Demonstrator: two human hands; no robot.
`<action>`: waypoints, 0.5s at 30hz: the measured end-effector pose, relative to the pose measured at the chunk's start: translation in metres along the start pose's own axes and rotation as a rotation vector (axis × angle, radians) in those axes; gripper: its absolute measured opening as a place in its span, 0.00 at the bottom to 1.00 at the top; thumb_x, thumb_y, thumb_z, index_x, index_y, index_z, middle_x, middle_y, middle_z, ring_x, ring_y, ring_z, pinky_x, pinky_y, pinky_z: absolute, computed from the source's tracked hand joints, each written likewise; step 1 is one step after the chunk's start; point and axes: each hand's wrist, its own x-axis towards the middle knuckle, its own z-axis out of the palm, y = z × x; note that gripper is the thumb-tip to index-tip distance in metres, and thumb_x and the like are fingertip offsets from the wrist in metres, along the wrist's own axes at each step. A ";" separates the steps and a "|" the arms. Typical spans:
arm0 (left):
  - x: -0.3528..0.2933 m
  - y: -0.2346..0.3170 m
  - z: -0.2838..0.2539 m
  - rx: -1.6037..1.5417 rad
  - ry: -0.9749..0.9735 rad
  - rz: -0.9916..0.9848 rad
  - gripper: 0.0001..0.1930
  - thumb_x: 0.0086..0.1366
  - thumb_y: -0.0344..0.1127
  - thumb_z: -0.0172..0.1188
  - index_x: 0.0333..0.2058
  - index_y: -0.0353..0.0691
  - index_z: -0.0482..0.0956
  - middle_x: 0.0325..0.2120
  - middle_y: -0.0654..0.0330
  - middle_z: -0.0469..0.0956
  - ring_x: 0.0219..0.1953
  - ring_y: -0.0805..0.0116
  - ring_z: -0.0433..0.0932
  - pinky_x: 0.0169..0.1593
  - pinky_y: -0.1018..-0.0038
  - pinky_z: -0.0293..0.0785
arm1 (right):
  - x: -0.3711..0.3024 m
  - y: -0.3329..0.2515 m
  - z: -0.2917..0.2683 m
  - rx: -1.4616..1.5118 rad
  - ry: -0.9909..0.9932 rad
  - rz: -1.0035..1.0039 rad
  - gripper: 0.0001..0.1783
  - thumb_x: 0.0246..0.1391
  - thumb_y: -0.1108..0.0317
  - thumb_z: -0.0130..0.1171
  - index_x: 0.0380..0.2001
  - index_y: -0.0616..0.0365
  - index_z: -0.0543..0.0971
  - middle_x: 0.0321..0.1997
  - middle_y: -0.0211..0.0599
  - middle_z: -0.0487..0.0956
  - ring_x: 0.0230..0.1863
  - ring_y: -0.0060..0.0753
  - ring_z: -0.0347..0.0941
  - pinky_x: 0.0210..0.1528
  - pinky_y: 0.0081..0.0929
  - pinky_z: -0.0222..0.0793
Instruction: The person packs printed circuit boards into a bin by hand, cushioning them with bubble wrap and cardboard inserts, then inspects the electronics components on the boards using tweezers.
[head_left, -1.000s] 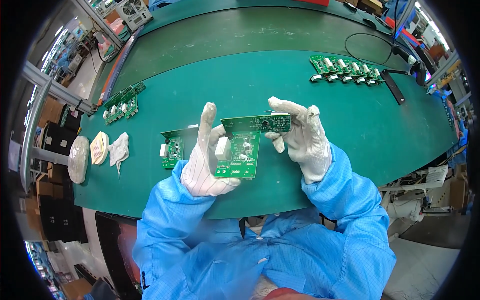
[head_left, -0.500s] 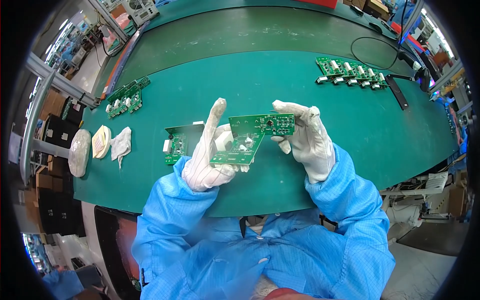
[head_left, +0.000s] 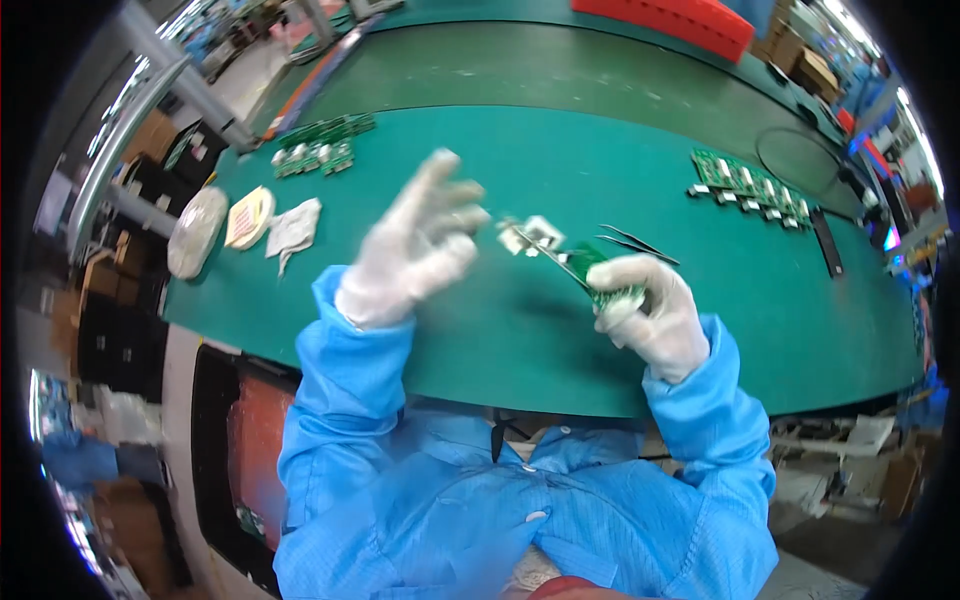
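My right hand (head_left: 655, 310), in a white glove, grips a green circuit board (head_left: 578, 272) by its near right end. The board is tilted and seen nearly edge-on, with white components at its far left end. My left hand (head_left: 412, 245), also gloved, is raised to the left of the board, apart from it. Its fingers are spread, hold nothing and are slightly blurred. Just behind my right hand, a pair of dark tweezers (head_left: 640, 243) lies on the green mat (head_left: 500, 350).
Circuit boards (head_left: 315, 150) lie at the far left; a row of several more boards (head_left: 750, 190) is at the right, beside a black bar (head_left: 828, 242). At the left are a white cloth (head_left: 293, 233), a round pad (head_left: 250, 217) and a whitish wrapped bundle (head_left: 197, 232). A red bin (head_left: 665, 22) stands at the back.
My left hand has let go of the board and drawn away leftward. My right hand has turned the board edge-on. The view has shifted; another board beside my left hand no longer shows.
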 end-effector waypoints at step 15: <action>-0.056 -0.044 -0.070 1.370 -0.100 0.362 0.21 0.62 0.28 0.50 0.55 0.41 0.67 0.53 0.49 0.70 0.51 0.49 0.72 0.53 0.62 0.70 | 0.021 0.028 0.120 -1.211 -0.194 -0.458 0.38 0.44 0.48 0.67 0.58 0.50 0.69 0.20 0.38 0.76 0.22 0.39 0.76 0.24 0.34 0.70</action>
